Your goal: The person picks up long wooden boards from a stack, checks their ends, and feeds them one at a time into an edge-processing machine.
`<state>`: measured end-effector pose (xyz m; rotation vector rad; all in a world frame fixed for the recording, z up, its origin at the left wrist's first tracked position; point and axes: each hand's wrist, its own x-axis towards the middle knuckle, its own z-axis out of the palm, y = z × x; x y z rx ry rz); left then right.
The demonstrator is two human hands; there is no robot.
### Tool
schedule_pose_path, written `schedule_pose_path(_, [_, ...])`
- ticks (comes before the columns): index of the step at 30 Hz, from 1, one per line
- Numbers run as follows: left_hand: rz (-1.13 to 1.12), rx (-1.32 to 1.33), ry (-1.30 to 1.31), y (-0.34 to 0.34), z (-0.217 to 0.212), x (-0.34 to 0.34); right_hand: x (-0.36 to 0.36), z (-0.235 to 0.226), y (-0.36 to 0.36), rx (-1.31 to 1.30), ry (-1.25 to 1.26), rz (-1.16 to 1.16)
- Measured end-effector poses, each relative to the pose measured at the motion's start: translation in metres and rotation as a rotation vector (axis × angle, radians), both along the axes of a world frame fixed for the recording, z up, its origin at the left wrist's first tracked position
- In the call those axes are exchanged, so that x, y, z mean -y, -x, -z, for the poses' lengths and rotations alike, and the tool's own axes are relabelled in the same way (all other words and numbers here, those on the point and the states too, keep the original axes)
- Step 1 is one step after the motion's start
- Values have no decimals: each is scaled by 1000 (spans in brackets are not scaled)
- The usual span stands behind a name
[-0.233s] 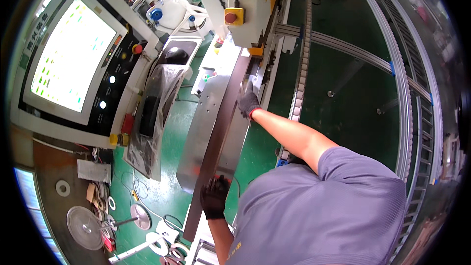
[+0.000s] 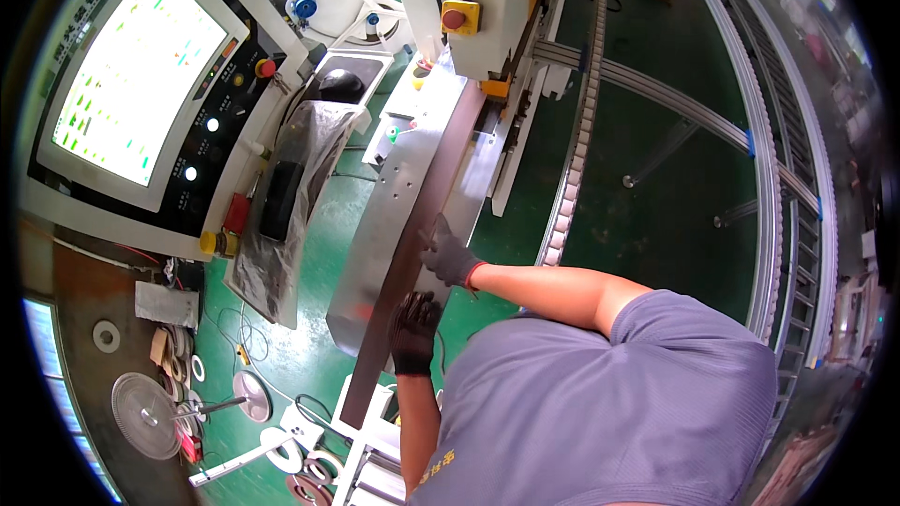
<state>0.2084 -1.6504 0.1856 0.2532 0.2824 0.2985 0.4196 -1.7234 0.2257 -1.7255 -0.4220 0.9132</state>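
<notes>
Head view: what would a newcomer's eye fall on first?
Probably the glowing screen at upper left, the brightest large thing in view. Next, perhaps, the long brown strip running along the grey metal surface near the middle, then the red button on its yellow box at top centre.

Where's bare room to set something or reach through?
The grey panel, between the brown strip and green floor, looks mostly bare, though possibly sloped. A hand could likely pass between panel and plastic-covered tray. Crowded: around the left hand and right hand; lower left, by the fan and rings.
</notes>
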Motion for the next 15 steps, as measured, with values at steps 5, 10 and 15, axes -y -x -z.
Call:
schedule_pose_path(5, [141, -164, -405, -5, -37, 21, -7, -13, -32, -73, 2, 192])
schedule_pose_path(10, [151, -251, -429, 72, -39, 30, -8, -7, -85, 55, 49, 201])
schedule_pose_path(15, [229, -671, -1590, 114, -12, 12, -11, 1, -143, 173, 124, 239])
